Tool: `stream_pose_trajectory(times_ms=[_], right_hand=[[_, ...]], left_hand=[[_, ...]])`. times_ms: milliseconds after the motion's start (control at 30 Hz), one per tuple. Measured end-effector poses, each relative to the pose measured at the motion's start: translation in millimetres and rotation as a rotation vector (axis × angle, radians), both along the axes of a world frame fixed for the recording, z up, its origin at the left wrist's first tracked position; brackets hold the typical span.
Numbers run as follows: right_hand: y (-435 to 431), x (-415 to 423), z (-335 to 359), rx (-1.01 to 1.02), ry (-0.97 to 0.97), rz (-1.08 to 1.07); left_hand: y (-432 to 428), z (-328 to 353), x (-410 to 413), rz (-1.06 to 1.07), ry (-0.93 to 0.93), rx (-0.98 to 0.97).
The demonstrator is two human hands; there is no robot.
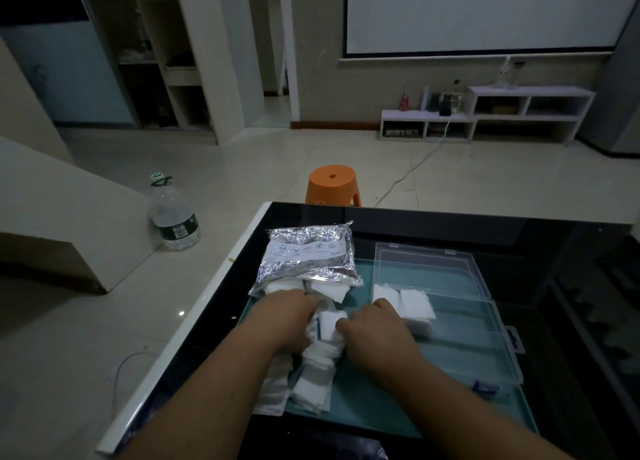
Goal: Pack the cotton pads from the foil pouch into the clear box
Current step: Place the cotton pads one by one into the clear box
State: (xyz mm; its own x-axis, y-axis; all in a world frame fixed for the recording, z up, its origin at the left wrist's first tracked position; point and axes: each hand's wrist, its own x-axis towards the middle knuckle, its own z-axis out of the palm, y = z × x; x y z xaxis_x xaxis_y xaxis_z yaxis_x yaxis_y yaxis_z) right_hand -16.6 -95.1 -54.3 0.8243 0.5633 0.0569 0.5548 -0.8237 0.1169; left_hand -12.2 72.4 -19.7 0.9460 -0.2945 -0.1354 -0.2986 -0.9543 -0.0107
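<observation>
Squaring up a small stack of white square cotton pads [330, 324] looked to be the step in hand, just below the middle of the frame. The left grip [287, 317] curled over the stack's left side and the right grip [377, 328] pinched its right edge, so both were grasping pads. More pads lay in a slumped loose heap [311, 376] toward the bottom of the frame on the flat teal mat [381, 414], which covered the glossy black table [415, 224]. Others spilled from the mouth of the crinkled silver foil pouch [308, 255] just above the hands.

The clear plastic box [464, 335] stood open at centre right with its lid folded back, and a few pads already lay in its upper left corner, just beside the right grip.

To do this well, the edges probably needed aligning before lifting, with a light, even squeeze from both sides; soft pads would likely fan out or shed if held by one corner. Setting the stack down flush against the pads already in the box would likely have saved room.
</observation>
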Motion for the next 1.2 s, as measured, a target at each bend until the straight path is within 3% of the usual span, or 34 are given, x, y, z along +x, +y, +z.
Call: stream_pose_trajectory(times_ms=[200,400,600,767,833,967,1133,1200], right_hand=[[1,1,-5,0.076,-0.07,-0.012],[-3,5,4,0.172,-0.162,-0.016],[-8,7,17,0.267,-0.185,-0.094],[-12,6,29,0.368,-0.072,-0.148],[-13,4,35,0.499,0.003,-0.189],[-18,9,42,0.879,0.163,-0.362],[-29,15,49,1.261,0.33,-0.523],[-36,16,53,1.325,0.362,-0.548]], left_hand=[[1,-8,6,0.01,-0.058,-0.038],[12,-14,6,-0.032,0.083,-0.031],[11,-11,7,-0.007,-0.018,-0.033],[8,-18,9,0.02,-0.059,-0.068],[9,-17,13,0.057,-0.068,-0.096],[12,-3,21,0.247,-0.007,-0.426],[6,9,25,0.482,0.201,-1.105],[-2,12,25,0.558,0.333,-1.368]])
